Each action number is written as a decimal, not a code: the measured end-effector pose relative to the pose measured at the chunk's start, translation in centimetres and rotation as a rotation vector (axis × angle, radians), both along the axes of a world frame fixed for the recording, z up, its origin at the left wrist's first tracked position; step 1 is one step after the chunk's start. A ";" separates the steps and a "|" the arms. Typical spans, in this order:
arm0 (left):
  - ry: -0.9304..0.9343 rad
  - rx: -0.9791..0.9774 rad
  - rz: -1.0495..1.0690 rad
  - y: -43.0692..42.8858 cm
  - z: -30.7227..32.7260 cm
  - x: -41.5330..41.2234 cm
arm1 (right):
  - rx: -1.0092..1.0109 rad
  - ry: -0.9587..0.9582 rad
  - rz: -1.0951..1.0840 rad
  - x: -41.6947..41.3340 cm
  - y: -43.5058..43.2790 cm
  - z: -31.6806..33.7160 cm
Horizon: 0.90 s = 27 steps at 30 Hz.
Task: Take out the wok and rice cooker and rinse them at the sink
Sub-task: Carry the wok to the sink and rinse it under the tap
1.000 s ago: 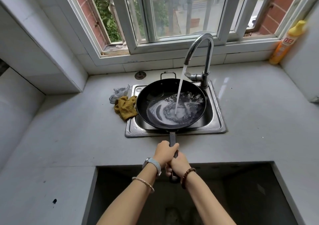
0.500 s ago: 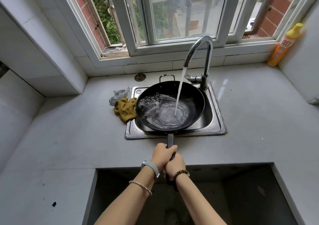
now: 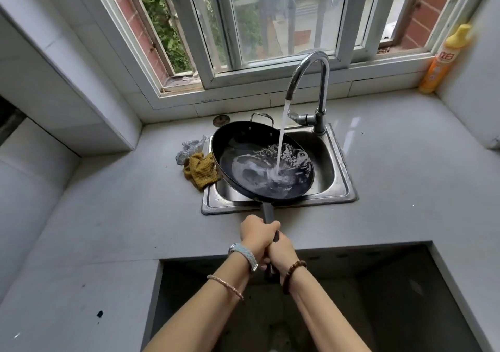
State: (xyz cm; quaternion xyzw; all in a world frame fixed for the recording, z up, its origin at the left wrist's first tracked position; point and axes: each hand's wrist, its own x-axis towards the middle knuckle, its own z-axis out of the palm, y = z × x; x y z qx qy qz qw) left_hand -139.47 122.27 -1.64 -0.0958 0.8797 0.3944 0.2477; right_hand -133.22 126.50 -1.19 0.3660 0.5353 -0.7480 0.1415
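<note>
Wok (image 3: 243, 146) tilted over the sink (image 3: 349, 189), water (image 3: 281, 140) streaming in; left hand (image 3: 258, 234) and right hand (image 3: 281, 251) both wrapped tight round its handle (image 3: 267, 212).

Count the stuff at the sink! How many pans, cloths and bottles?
wok: 1
cloths: 2, the yellow cloth and the grey mesh cloth
bottle: 1
total: 4

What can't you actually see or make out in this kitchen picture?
Head view only:
- Sink drain: hidden beneath the wok and water.
- Handle's end: wrapped by the left hand and right hand.
- Yellow bottle label: too small and blurred to read.
- Rice cooker: not in frame.
</note>
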 end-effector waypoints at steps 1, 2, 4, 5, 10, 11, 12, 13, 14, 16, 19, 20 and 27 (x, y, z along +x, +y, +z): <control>0.001 -0.008 0.001 0.0 0.2 0.2 | -0.025 0.006 -0.001 0.2 0.0 0.1; 0.014 -0.030 0.001 0.0 0.4 0.4 | -0.053 0.016 -0.007 0.4 0.0 0.2; 0.002 -0.042 0.014 -0.1 0.6 0.5 | -0.094 0.039 -0.018 0.7 0.0 0.9; -0.011 -0.030 0.024 -0.1 0.7 0.6 | -0.106 0.052 -0.016 0.9 -0.1 1.1; -0.023 -0.016 0.069 -0.6 1.6 1.5 | -0.212 0.092 -0.014 1.5 -0.7 1.5; -0.031 -0.017 0.083 -0.7 1.7 1.6 | -0.234 0.100 -0.016 1.6 -0.8 1.5; -0.040 -0.019 0.094 -0.8 1.8 1.8 | -0.260 0.113 -0.017 1.7 -0.9 1.6; -0.043 -0.025 0.102 -0.9 2.0 2.0 | -0.281 0.126 -0.015 1.9 -1.0 1.6; -0.040 -0.035 0.106 -1.0 2.2 2.1 | -0.297 0.136 -0.009 2.1 -1.1 1.7; -0.024 -0.059 0.112 -1.3 2.6 2.4 | -0.329 0.154 -0.006 2.3 -1.5 1.8; -0.006 -0.076 0.128 -1.9 2.9 2.6 | -0.393 0.169 -0.007 2.3 -2.0 2.0; -0.003 -0.081 0.137 -2.0 3.1 2.6 | -0.411 0.175 0.000 2.3 -2.0 2.1; 0.024 -0.073 0.209 -2.7 4.4 2.9 | -0.457 0.248 0.071 2.3 -2.2 3.3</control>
